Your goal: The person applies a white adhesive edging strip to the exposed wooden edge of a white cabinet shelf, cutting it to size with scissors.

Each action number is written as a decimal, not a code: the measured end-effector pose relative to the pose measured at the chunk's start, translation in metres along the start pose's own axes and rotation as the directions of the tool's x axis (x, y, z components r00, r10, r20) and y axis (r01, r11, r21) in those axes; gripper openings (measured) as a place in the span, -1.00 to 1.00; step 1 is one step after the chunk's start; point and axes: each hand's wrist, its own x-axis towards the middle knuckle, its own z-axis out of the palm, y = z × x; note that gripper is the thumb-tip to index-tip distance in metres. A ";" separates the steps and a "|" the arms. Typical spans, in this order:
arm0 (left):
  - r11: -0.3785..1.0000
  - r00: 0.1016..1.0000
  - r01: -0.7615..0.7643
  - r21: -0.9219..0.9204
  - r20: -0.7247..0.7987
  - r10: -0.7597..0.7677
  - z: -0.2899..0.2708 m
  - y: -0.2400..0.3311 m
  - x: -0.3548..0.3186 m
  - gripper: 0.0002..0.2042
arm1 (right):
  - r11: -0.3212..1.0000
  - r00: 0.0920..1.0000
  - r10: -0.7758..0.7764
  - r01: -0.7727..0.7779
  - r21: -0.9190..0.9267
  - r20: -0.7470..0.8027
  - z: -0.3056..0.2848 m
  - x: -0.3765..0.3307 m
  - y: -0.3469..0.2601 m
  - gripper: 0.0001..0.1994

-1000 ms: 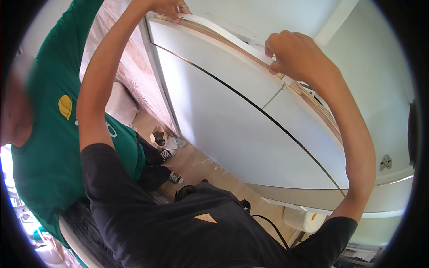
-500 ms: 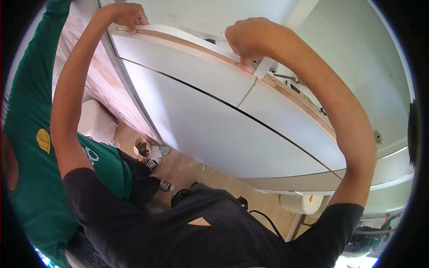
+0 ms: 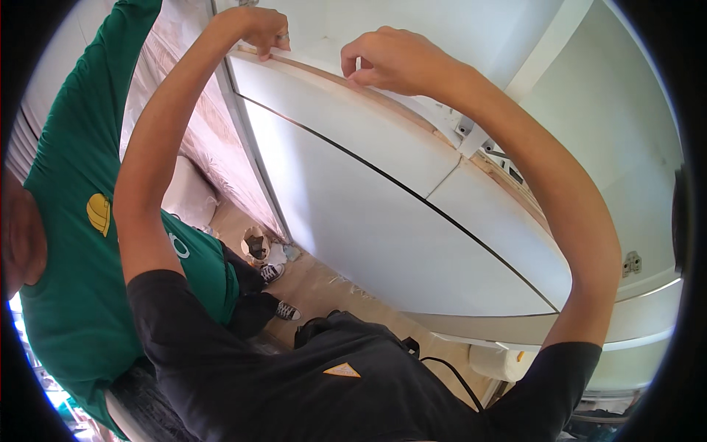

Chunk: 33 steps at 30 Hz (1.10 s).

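A white cabinet front [image 3: 346, 191], split by dark gaps into panels, stretches before me with a bare wooden strip [image 3: 398, 107] along its top edge. At the far left end, my left hand [image 3: 266, 31] is closed over this edge, its fingertips against the wood. Farther right, my right hand [image 3: 401, 62] is bent above the strip, with thumb and forefinger curled together around a small gap. Its fingertips overlap the top edge; whether they pinch anything cannot be made out. White hardware [image 3: 464, 127] sits just behind the panel joint.
Close on my left stands a person in a green shirt [image 3: 81, 243], one sleeve raised. Plastic-covered material [image 3: 180, 96] hangs beside the cabinet's left end. Scraps [image 3: 274, 254] lie on the floor. A white roll [image 3: 495, 361] is at lower right, and a hinge plate [image 3: 632, 264] at right.
My right hand has moved left along the top edge, away from the panel joint. The left hand stays near the far end. The whole view has shifted, placing the cabinet farther right.
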 end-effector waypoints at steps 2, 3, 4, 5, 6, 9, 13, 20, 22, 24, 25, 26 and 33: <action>0.999 1.000 0.011 -0.039 -0.005 -0.011 -0.002 0.001 0.000 -0.49 | 0.999 0.999 -0.040 0.040 -0.009 -0.010 0.008 0.008 0.007 -0.87; 1.000 0.998 0.024 0.004 0.050 -0.024 -0.002 -0.002 0.000 -0.49 | 1.000 0.999 -0.011 0.011 -0.005 0.044 0.006 0.011 0.005 -0.87; 0.998 0.994 0.034 0.048 0.105 -0.039 -0.005 -0.004 0.001 -0.48 | 1.000 0.995 0.017 -0.017 -0.002 0.097 0.001 0.012 0.004 -0.87; 0.995 0.986 0.041 0.091 0.159 -0.055 -0.007 -0.006 0.002 -0.46 | 0.999 0.988 0.045 -0.045 -0.002 0.151 -0.001 0.014 0.003 -0.86; 0.998 0.986 0.021 0.063 0.162 -0.031 -0.008 -0.012 0.003 -0.46 | 0.999 0.990 0.035 -0.034 -0.013 0.133 -0.001 0.013 0.003 -0.86; 0.998 0.983 -0.061 -0.031 0.172 0.066 -0.008 -0.022 0.002 -0.49 | 0.999 0.997 0.006 -0.003 -0.039 0.074 0.003 0.008 0.005 -0.86; 0.997 0.990 0.067 -0.027 0.127 -0.063 -0.012 -0.012 -0.006 -0.50 | 0.999 0.999 0.009 -0.007 -0.040 0.045 0.005 0.004 0.008 -0.83; 0.999 0.997 0.009 0.044 -0.077 -0.006 0.002 -0.019 -0.009 -0.51 | 0.994 0.966 0.064 -0.084 0.070 0.252 -0.020 -0.007 0.003 -0.72; 0.996 0.996 -0.025 -0.081 -0.082 0.018 0.002 -0.021 -0.015 -0.52 | 0.992 0.956 0.092 -0.114 0.061 0.278 -0.021 -0.012 0.006 -0.65; 0.991 0.996 -0.021 -0.136 -0.083 0.009 0.000 -0.014 -0.013 -0.53 | 0.992 0.947 0.120 -0.123 -0.011 0.296 -0.019 -0.015 0.007 -0.62; 0.992 0.997 0.002 -0.129 -0.082 -0.013 0.000 -0.007 -0.014 -0.53 | 0.990 0.946 0.144 -0.138 -0.040 0.290 -0.019 -0.019 0.005 -0.62; 0.992 0.996 0.027 -0.122 -0.081 -0.037 -0.002 -0.003 -0.013 -0.54 | 0.986 0.945 0.166 -0.152 -0.069 0.282 -0.019 -0.025 0.002 -0.62; 0.996 0.995 0.030 -0.083 -0.093 -0.038 0.004 -0.009 -0.014 -0.55 | 0.978 0.944 0.165 -0.120 -0.168 0.285 -0.024 -0.040 -0.002 -0.66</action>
